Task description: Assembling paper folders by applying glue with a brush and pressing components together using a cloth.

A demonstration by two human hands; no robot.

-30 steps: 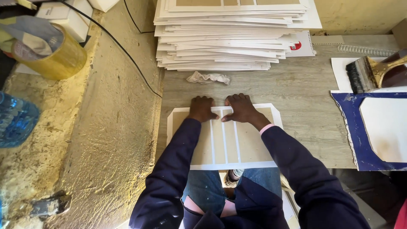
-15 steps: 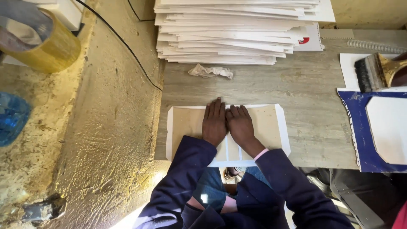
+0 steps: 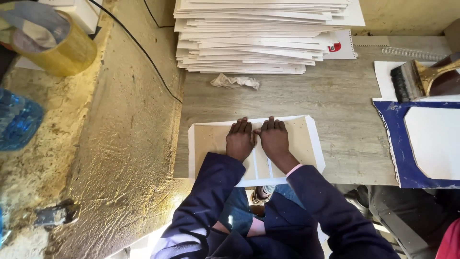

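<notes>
Table, grey wood grain, is carrying every item. Stack of white boards is lying at its far edge. Blue-edged sheet is resting to the right of the folded card; a wide brush is sitting beyond it. The card, tan inside with white flaps, is lying at the near edge. Left hand and right hand, flat with fingers together, are pressing its centre side by side; flaps appear folded in, pressing apparently unfinished. A crumpled rag is lying between stack and card.

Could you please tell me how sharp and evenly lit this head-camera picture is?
Head view: the hands, left hand and right hand, and the flat card are sharp in soft daylight; the tape roll and blue bottle at the left edge look blurred and stretched.
</notes>
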